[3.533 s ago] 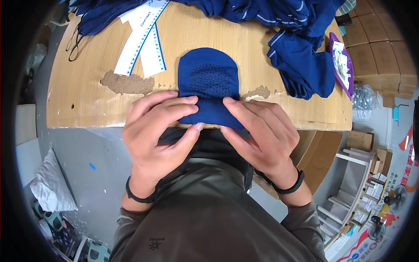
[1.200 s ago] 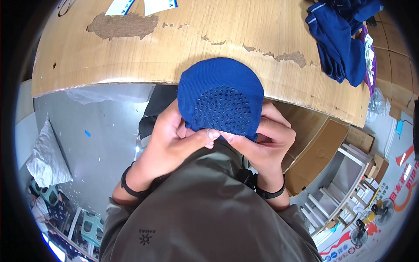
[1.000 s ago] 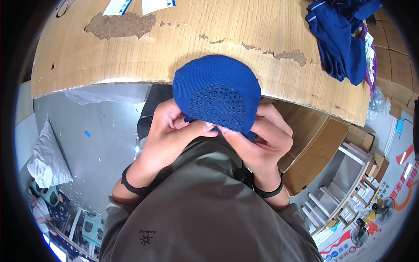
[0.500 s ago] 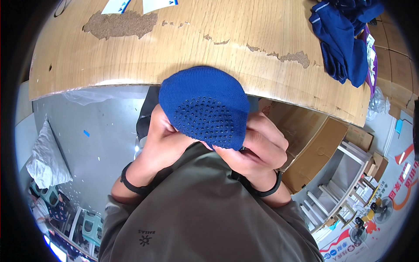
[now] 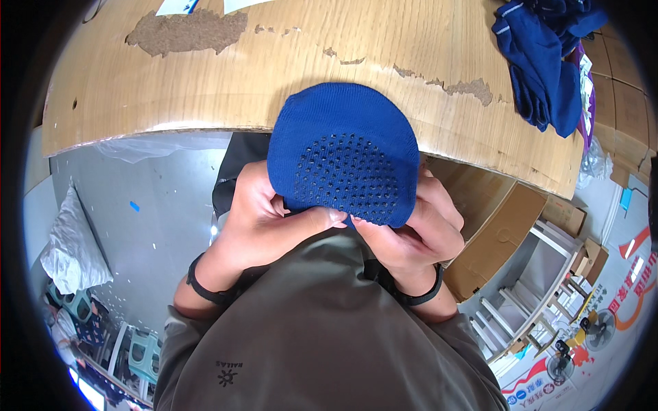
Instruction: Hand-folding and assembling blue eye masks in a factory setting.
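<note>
A blue knit sock (image 5: 343,113) with black rubbery grip dots on its face is spread between my hands, in front of the table's near edge. My left hand (image 5: 264,205) pinches its lower left edge, the thumb laid along that edge toward the middle. The lower right edge is in the grip of my right hand (image 5: 425,222), its fingers curled and its thumb close to the left thumb tip. The fingertips behind the fabric are hidden. More blue socks (image 5: 541,68) lie in a loose pile at the table's far right.
The wooden table (image 5: 370,41) has chipped patches, with white cards (image 5: 177,7) at its far left. Below right stands an open cardboard box (image 5: 490,243), with a white rack (image 5: 528,301) beyond it. A white sack (image 5: 75,246) leans at the left.
Both hands have shifted slightly right, and the sock has risen a little and spread wider and rounder. My left thumb has come into view along its lower edge.
</note>
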`<action>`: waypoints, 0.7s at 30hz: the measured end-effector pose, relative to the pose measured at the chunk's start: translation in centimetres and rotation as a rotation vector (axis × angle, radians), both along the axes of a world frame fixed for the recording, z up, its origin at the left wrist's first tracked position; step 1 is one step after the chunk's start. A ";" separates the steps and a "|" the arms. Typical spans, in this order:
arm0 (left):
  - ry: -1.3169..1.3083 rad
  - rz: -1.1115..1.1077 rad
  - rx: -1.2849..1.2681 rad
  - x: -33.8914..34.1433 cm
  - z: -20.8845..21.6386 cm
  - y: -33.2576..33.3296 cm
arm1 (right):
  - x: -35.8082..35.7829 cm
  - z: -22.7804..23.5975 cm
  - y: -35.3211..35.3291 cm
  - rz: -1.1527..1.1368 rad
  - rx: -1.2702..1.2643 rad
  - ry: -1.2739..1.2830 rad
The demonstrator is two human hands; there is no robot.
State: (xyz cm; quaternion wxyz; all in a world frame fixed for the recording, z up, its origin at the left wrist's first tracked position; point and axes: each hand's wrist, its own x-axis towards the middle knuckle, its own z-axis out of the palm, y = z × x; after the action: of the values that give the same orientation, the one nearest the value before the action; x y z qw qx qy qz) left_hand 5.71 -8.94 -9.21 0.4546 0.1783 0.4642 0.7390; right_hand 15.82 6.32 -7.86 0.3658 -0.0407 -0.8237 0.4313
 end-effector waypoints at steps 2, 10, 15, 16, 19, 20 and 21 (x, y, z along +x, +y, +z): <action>0.004 0.018 0.012 0.1 0.0 0.0 | 0.0 -0.1 0.1 0.001 -0.004 0.006; -0.104 0.120 -0.038 0.4 -0.3 -0.2 | -0.2 0.4 0.4 0.071 -0.202 -0.283; -0.107 0.172 0.026 0.7 -1.1 -0.7 | 0.0 -0.7 0.3 0.225 -0.306 -0.391; -0.169 0.210 0.018 0.9 -1.1 -0.6 | 0.2 -0.8 0.2 0.185 -0.271 -0.409; -0.174 0.198 -0.006 0.7 -1.1 -0.6 | 0.2 -0.2 0.2 0.186 -0.192 -0.423; -0.175 0.197 -0.005 0.6 -1.1 -0.6 | 0.2 0.0 0.3 0.186 -0.192 -0.423; -0.194 0.167 -0.023 0.5 -1.2 -0.7 | 0.1 0.2 0.4 0.176 -0.152 -0.422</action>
State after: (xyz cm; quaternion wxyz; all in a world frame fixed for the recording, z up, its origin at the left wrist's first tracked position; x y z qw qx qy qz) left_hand 6.22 -9.67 -10.40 0.4362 0.0616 0.4397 0.7827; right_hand 15.93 6.69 -7.67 0.1425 -0.0853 -0.8474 0.5043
